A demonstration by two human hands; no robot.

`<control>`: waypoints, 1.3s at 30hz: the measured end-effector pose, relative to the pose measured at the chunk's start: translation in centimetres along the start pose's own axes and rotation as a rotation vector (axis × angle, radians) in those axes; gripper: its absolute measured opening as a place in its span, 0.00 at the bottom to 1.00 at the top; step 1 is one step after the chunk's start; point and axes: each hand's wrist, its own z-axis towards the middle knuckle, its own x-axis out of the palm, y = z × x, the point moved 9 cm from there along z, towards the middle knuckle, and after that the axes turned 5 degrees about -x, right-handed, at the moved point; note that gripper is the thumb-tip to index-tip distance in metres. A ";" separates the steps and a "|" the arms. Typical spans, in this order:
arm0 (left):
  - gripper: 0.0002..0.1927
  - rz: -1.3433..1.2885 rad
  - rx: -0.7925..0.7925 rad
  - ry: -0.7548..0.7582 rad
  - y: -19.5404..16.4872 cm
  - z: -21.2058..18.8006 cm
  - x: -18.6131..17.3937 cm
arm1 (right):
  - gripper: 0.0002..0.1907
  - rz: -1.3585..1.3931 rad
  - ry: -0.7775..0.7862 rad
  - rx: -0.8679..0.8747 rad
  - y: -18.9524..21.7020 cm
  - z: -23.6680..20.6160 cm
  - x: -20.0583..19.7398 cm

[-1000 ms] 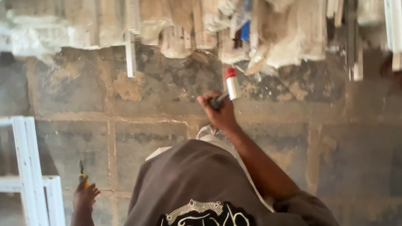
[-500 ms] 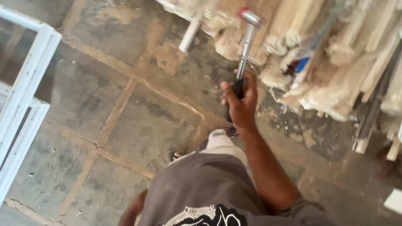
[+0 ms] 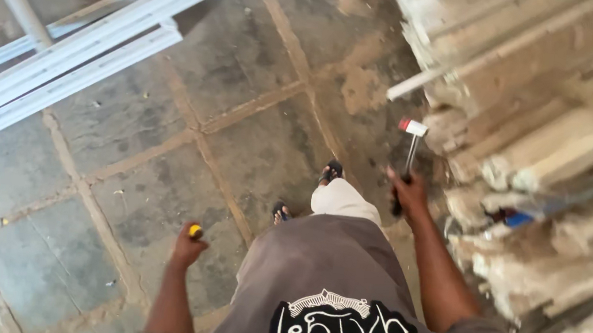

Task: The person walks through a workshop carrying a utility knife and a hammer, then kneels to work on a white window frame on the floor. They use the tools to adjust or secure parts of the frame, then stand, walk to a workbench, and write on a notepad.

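Upper left: white window-frame sections (image 3: 82, 41) lie on the paved stone floor (image 3: 256, 133), well apart from us.
Lower left: our left hand (image 3: 187, 247) is closed around a small tool with a yellow-and-black handle end (image 3: 195, 232); we cannot tell what kind of tool it is.
Centre: our sandalled feet (image 3: 330, 170) show below the grey shirt, mid-stride on the slabs.
Right of centre: our right hand (image 3: 407, 193) grips the dark handle of a hammer (image 3: 411, 138), whose red-and-white head points up and away from us.
Right edge: a stack of dusty white profile lengths (image 3: 554, 157) sits just beside the hammer.
Step in hand: we judge that we are walking along the stack, carrying both tools.
Next move: it calls for keeping both grips firm and the hammer head clear of the stack.
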 end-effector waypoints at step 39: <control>0.30 -0.415 -0.566 -0.008 -47.5 60.6 -9.0 | 0.36 -0.274 0.456 0.389 38.1 71.9 26.3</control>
